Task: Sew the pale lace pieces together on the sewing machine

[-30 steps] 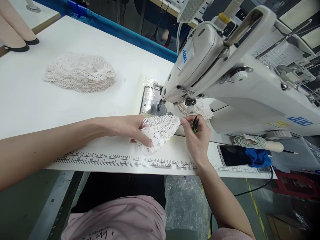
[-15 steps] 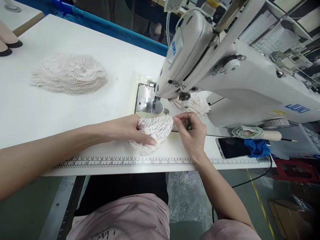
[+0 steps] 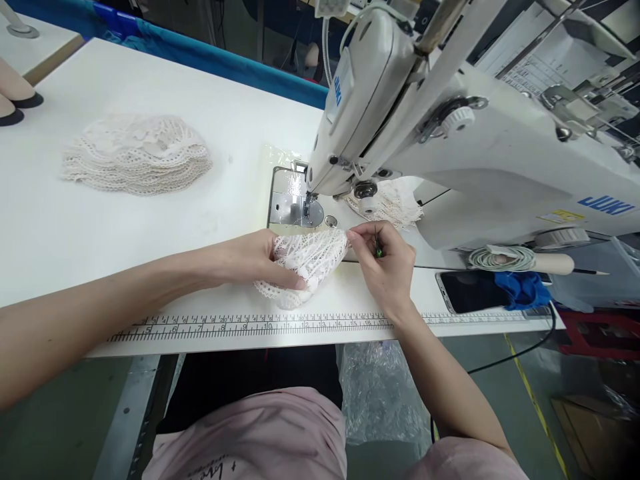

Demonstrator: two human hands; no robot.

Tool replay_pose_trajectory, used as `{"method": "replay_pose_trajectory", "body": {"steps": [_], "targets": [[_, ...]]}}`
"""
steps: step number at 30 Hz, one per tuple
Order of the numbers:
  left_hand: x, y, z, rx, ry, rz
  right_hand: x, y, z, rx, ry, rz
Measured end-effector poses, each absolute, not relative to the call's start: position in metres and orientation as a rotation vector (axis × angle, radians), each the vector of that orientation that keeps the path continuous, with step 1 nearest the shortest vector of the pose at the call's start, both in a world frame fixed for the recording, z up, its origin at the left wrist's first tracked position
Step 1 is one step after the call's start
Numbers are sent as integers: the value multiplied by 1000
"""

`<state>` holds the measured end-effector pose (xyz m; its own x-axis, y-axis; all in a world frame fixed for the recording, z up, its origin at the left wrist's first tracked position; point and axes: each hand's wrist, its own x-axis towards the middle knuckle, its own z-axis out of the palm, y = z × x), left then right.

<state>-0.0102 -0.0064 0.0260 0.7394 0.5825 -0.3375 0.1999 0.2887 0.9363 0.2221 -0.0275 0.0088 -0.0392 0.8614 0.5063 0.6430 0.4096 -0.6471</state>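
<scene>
A cream lace piece [image 3: 315,261] is stretched between my two hands, just in front of the sewing machine's needle plate [image 3: 290,208]. My left hand [image 3: 265,261] grips its left side, thumb on top and fingers hidden beneath the lace. At the right corner, my right hand [image 3: 384,259] pinches the lace edge between thumb and forefinger. Small dark thread snips [image 3: 379,248] are tucked in the same palm, mostly hidden by the fingers. The white sewing machine [image 3: 370,100] stands behind, with its presser foot above the plate.
A stack of lace pieces [image 3: 137,157] lies on the left of the white table. More lace [image 3: 393,200] lies under the machine arm. A phone [image 3: 470,292], blue cloth [image 3: 523,290] and cord bundle [image 3: 501,259] are at the right. A ruler strip [image 3: 270,328] runs along the front edge.
The view has shifted slightly. Both hands keep the same hold on the lace, with hardly any movement; the left thumb has slid a little to the left.
</scene>
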Motion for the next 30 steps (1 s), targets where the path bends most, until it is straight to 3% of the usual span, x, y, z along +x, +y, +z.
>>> {"method": "replay_pose_trajectory", "body": {"steps": [10,20,30], "targets": [[-10,-7,26,1251,801,274,224,-30,10,-1333,-1883,158],[-9,-7,30,1166,873,309,219,-69,19,-1080,-2395,-304],[-9,-7,29,1180,872,325,215,-77,22,-1082,-2480,-455]]}}
